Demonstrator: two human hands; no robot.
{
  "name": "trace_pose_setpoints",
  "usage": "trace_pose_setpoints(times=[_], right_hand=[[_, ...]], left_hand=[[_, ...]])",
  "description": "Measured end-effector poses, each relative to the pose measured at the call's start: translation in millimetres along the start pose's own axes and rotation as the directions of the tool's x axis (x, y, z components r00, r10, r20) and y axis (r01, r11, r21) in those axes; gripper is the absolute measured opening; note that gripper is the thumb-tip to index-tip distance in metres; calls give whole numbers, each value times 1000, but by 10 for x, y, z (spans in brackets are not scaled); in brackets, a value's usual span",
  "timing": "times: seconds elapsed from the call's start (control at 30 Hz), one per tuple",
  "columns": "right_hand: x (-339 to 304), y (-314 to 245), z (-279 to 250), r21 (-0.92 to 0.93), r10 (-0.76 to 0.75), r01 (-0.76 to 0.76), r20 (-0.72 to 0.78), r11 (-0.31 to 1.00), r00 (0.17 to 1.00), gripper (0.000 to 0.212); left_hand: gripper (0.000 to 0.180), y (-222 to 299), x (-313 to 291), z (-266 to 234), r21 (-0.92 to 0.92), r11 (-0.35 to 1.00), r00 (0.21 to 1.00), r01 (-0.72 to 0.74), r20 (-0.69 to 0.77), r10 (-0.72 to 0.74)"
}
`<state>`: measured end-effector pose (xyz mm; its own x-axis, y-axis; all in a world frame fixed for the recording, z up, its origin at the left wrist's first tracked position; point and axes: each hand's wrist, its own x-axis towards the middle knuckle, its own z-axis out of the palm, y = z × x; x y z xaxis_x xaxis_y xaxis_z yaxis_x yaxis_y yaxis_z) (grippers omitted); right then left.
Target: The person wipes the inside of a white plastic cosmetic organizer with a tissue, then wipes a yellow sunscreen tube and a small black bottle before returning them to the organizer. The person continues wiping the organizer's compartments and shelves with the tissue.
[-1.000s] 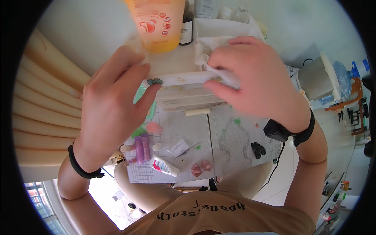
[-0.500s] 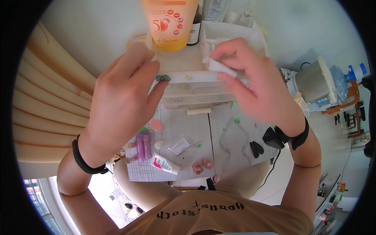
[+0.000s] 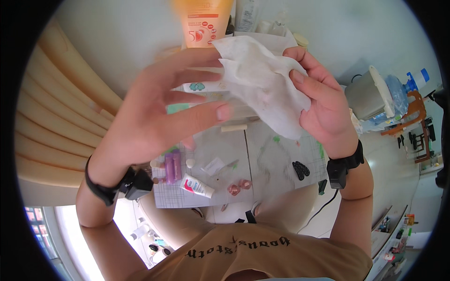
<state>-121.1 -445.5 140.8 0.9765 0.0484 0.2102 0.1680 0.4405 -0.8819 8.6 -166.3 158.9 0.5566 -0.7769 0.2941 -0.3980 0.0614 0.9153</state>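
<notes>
A thin white tissue (image 3: 262, 84) hangs unfolded and creased over the small desk. My right hand (image 3: 326, 100) pinches its right side between thumb and fingers. On the tissue's other side is my left hand (image 3: 173, 103), fingers spread and blurred by motion. Its fingertips come close to the tissue's left edge; whether they touch it I cannot tell. Behind the tissue, a white drawer box (image 3: 190, 87) with a green cartoon sticker is partly covered. An orange tube (image 3: 202, 23) stands on top of the box.
On the desk (image 3: 225, 192) lie purple tubes (image 3: 172, 166), a white squeeze tube (image 3: 197, 186), pink hair claws (image 3: 239, 187) and black hair clips (image 3: 301, 170). Beige curtains (image 3: 61, 126) hang at the left. A steel bin (image 3: 370, 96) stands at the right.
The small folded white piece in my right hand is now spread out as a wide tissue. My left hand has opened its fingers and moved toward it.
</notes>
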Motion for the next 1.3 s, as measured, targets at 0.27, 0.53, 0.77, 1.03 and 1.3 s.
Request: trace_pose_setpoints(times=[0.27, 0.53, 0.77, 1.03, 1.3], right_hand=[[-134, -70, 156, -48, 158, -165, -124, 985, 980, 32], [-333, 233, -38, -330, 122, -167, -153, 929, 981, 27], [-98, -418, -328, -661, -621, 291, -339, 692, 707, 21], [270, 38, -286, -831, -225, 349, 475, -434, 851, 33], [273, 171, -178, -883, -77, 343, 385, -319, 920, 56]], left_hand=[[25, -255, 127, 150, -349, 932, 992, -96, 49, 121], [18, -420, 6, 44, -50, 997, 984, -55, 168, 63], [36, -428, 26, -117, 593, 715, 908, -371, 71, 412], [49, -649, 98, -131, 827, 496, 912, -266, 50, 407], [33, -772, 116, -52, 873, 381, 845, -305, 63, 530]])
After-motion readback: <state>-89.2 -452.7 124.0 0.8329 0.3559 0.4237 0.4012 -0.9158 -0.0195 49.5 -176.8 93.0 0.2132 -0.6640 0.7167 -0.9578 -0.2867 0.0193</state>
